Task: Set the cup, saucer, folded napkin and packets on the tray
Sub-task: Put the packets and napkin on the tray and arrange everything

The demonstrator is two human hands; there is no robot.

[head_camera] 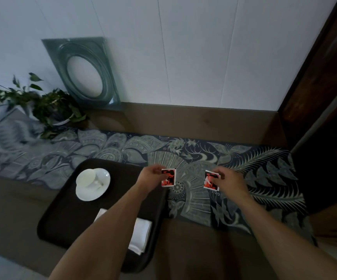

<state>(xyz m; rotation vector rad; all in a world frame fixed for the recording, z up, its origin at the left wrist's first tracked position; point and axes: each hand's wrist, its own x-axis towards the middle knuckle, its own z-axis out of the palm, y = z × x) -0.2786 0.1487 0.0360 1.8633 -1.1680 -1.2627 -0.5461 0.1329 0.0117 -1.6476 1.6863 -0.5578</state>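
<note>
While the white cup (88, 177) lies tipped on its saucer (93, 184) at the far left of the dark tray (62, 217), with the folded napkin (140, 235) near the tray's right edge, only the packets remain off it. One red packet (168, 177) is pinched in the left hand (150, 176) at the tray's right rim; the other packet (211, 180) is pinched in the right hand (231, 181) over the patterned cloth (264, 168) on the table. Next, both should probably be carried leftward and released on bare tray.
</note>
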